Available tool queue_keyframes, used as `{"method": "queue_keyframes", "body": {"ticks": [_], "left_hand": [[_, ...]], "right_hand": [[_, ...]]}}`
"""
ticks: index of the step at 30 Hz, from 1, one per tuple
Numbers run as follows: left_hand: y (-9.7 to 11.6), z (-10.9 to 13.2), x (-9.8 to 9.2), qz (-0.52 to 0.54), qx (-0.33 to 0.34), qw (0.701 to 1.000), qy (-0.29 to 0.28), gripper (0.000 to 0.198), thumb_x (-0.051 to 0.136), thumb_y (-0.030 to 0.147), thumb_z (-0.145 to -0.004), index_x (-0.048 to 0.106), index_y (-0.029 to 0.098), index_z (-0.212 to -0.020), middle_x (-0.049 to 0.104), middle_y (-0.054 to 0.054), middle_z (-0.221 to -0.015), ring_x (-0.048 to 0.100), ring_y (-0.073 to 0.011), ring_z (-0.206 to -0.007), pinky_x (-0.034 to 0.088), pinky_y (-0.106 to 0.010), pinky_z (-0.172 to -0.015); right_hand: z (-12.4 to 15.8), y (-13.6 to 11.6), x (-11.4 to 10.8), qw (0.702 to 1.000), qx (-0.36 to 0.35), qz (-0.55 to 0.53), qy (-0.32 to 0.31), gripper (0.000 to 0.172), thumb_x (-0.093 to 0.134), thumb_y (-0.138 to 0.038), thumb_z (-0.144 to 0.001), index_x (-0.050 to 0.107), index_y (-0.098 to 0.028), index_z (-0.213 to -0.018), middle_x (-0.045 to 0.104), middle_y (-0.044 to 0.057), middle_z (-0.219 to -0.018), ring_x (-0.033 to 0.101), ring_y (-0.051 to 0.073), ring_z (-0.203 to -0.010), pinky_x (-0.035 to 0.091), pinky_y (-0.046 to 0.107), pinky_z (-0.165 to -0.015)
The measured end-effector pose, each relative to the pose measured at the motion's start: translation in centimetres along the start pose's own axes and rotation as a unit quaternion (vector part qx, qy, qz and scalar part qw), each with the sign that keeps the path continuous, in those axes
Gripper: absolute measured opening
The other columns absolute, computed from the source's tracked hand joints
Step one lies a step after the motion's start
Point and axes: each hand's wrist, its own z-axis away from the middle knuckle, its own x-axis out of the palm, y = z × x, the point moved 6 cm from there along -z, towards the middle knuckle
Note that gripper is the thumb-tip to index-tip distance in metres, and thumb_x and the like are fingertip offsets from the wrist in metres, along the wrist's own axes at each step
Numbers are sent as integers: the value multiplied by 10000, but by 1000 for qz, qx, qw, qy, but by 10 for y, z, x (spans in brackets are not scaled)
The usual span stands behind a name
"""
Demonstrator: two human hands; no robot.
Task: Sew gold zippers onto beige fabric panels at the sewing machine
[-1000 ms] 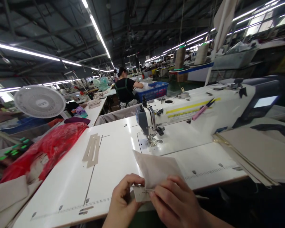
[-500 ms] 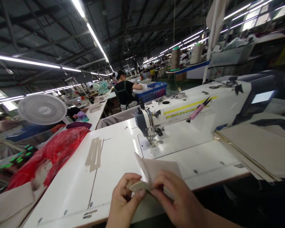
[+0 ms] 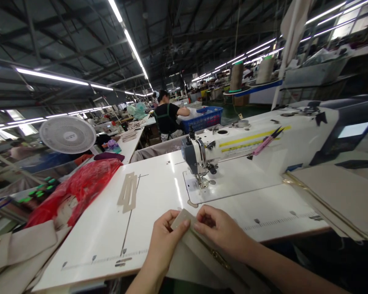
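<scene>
A beige fabric piece with a zipper (image 3: pixel 216 255) slants down from my hands over the front edge of the sewing table (image 3: pixel 93 228). My left hand (image 3: pixel 167 237) pinches its upper corner, thumb on top. Close by on the right, my right hand (image 3: pixel 225 230) has its fingers curled, with thumb and fingertips on the fabric edge next to the zipper's end. A gold-coloured zipper pull shows lower down. Just beyond my hands stands the sewing machine (image 3: pixel 199 157), its presser foot (image 3: pixel 203 181) over the bed with no fabric under it.
Flat beige strips (image 3: pixel 129 192) lie left on the table. A red plastic bag (image 3: pixel 88 183) and folded beige fabric (image 3: pixel 27 249) are at the left edge. Zippered fabric pieces (image 3: pixel 331 192) are stacked right. Pink-handled snips (image 3: pixel 265 143) rest against the machine arm. A co-worker (image 3: pixel 165 116) sits ahead.
The fabric has been turned and lowered, so its zipper now shows below my hands. My right hand has opened out less over it and sits higher. The view has shifted slightly left.
</scene>
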Motion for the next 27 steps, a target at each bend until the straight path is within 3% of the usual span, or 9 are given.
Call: {"method": "queue_keyframes", "body": {"ticks": [4,6,10,14,19,23,27], "left_hand": [[0,-10,-14,54,16,998,30,320,759,363,-637,605,159,-829,654,19,-650,559,-109,-526,423,-222,-573],[0,-13,-20,79,18,996,37,372,744,384,-659,598,158,-916,674,-4,-696,601,-138,-594,443,-242,-622],[1,-12,-27,50,28,998,30,502,678,411,-737,530,136,-1130,690,-35,-726,634,-163,-694,449,-249,-687],[10,-6,-29,-10,90,996,5,644,632,409,-779,378,161,-1316,701,-42,-777,645,-193,-773,462,-294,-747],[15,0,-31,-93,118,989,-8,556,723,314,-682,551,190,-1196,661,-74,-1081,607,-226,-963,470,-315,-843],[15,-1,-35,-106,94,990,19,545,746,277,-627,599,161,-1139,700,-58,-959,627,-221,-903,479,-323,-842],[18,-1,-34,-104,91,990,16,542,744,258,-619,602,152,-1131,707,-51,-927,633,-211,-874,486,-309,-816]], "right_hand": [[2,1,-8,983,-31,182,9,107,582,-262,-742,512,-181,-738,579,10,-729,537,165,-695,384,275,-630],[3,5,-13,975,-35,220,-11,140,564,-272,-770,503,-181,-682,585,16,-744,547,174,-725,376,275,-642],[-1,10,-24,981,-22,191,-27,230,493,-302,-827,503,-185,-630,581,2,-677,552,162,-674,366,256,-601],[-6,9,-29,987,-21,160,-20,265,453,-324,-851,528,-189,-635,583,-3,-663,561,161,-674,384,251,-611],[-8,4,-30,983,-59,176,-3,281,430,-325,-865,554,-191,-650,597,10,-675,565,166,-682,400,267,-631],[-8,-5,-31,981,-93,172,-15,263,426,-310,-873,589,-188,-707,617,18,-704,573,163,-693,411,270,-648],[-8,-4,-34,971,-76,226,-14,287,422,-341,-875,566,-186,-682,611,23,-681,565,166,-677,388,266,-624]]}}
